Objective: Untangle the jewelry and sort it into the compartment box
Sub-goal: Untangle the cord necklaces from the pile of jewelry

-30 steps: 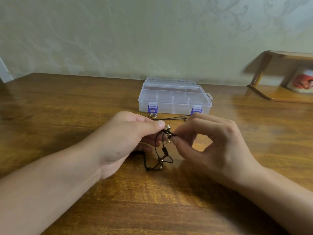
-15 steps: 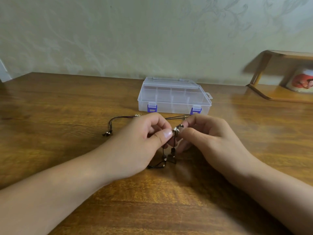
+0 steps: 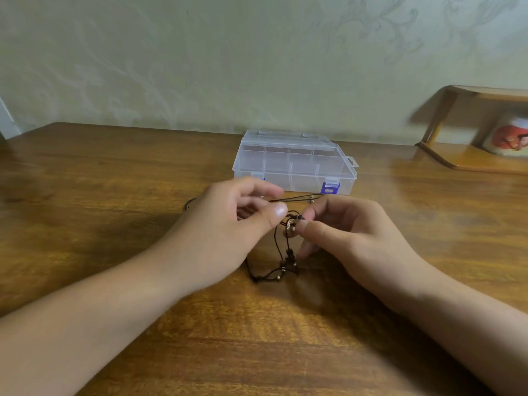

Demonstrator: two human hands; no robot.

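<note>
A tangle of black cord jewelry [image 3: 285,258] with small metal beads hangs between my hands just above the wooden table [image 3: 114,181]. My right hand [image 3: 348,232] pinches the cord at a small metal pendant with thumb and forefinger. My left hand [image 3: 237,221] has its thumb and fingers curled close to the same knot; its hold on the cord is hidden. Another black cord [image 3: 297,199] runs across the table behind my fingers. The clear compartment box [image 3: 294,164], lid closed with blue latches, sits behind the hands.
A wooden shelf [image 3: 468,158] stands at the far right with a white, red-printed mug [image 3: 508,138] under it. A pale patterned wall runs behind the table.
My hands have parted a little and the pendant now shows between them. The left hand has lifted, covering the cord end on the table at its left.
</note>
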